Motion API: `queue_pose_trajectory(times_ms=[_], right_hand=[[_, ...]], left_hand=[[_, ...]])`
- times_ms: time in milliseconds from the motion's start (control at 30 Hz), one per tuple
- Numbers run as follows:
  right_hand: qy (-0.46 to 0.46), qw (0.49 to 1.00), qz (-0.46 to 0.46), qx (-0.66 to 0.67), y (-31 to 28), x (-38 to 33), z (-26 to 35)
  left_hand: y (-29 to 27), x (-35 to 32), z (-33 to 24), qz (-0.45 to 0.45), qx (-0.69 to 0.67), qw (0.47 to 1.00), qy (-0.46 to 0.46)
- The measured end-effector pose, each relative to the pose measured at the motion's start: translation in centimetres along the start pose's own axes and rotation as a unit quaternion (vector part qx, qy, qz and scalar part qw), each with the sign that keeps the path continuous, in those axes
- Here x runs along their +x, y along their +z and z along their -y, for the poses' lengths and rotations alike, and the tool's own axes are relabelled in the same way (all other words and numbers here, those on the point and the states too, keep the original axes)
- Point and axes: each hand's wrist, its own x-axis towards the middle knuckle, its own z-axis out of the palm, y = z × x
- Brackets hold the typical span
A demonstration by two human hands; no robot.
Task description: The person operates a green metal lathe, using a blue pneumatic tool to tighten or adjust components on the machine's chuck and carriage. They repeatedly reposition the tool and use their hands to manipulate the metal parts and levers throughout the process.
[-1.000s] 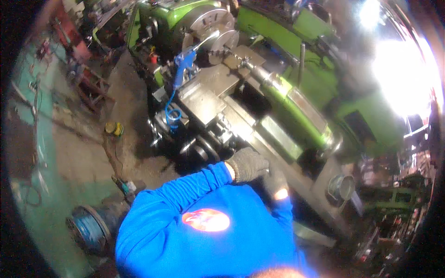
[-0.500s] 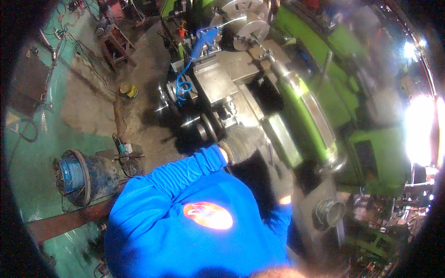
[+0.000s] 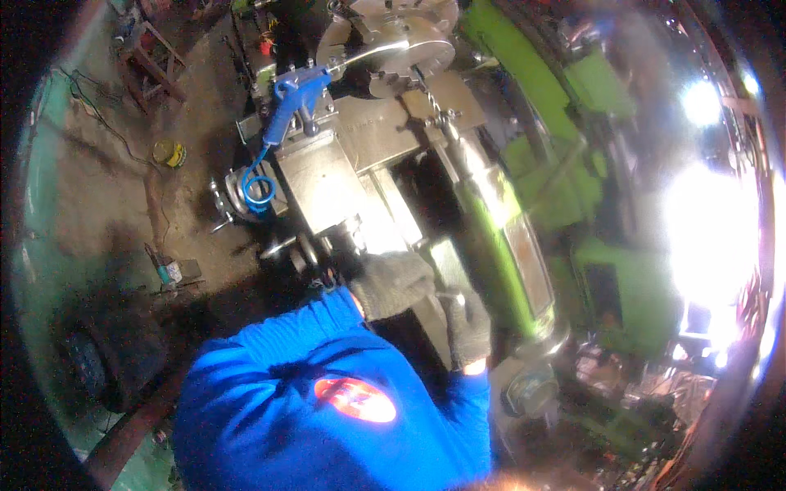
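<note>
My left hand [image 3: 395, 285], in a dark grey work glove, is closed with its fingers pointing right, over the near end of the lathe carriage [image 3: 393, 233]. Close to its fingertips is my right hand [image 3: 469, 331], gloved too, with its fingers curled. A small pale piece seems to sit between the two hands, too small and blurred to name. Right beside them runs the green tailstock [image 3: 491, 233], with a twist drill [image 3: 431, 100] pointing at the chuck [image 3: 397, 45]. Beyond my left hand lies a flat metal slide [image 3: 321, 184].
A blue air blow gun [image 3: 296, 102] with a coiled hose [image 3: 259, 190] rests on the tool post. Handwheels [image 3: 303, 254] stick out left of the carriage. On the floor at left are a yellow tin [image 3: 169, 153] and a wooden stand [image 3: 154, 69]. Bright glare washes out the right side.
The view has shifted, so the lathe sits further left and the blue bucket at left is darker. My hands have stayed near the carriage end and show more sharply, fingertips close together.
</note>
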Motion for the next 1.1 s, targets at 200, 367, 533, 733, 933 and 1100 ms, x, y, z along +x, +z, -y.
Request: queue_pose_trajectory(times_ms=[200,367,533,733,933,1100], right_hand=[[0.024,0.999,-0.018,-0.034,-2.3,11.7,11.2],[-0.058,0.988,-0.037,-0.141,-2.9,24.9,12.9],[-0.081,0.945,0.094,-0.302,-1.4,37.4,11.1],[-0.198,0.859,0.264,-0.391,-1.7,45.7,4.2],[-0.231,0.776,0.324,-0.490,-1.0,46.5,7.4],[-0.050,0.883,0.363,-0.293,-1.9,48.6,6.3]], left_hand=[[-10.7,3.2,7.6,-0.093,0.236,0.961,-0.110],[-13.5,4.1,12.3,-0.104,0.284,0.944,-0.131],[-14.1,5.3,12.1,-0.052,0.304,0.943,-0.125],[-14.9,5.8,12.2,-0.035,0.264,0.953,-0.145],[-14.3,5.1,12.8,-0.046,0.216,0.961,-0.169],[-14.6,5.0,13.4,-0.036,0.204,0.967,-0.150]])
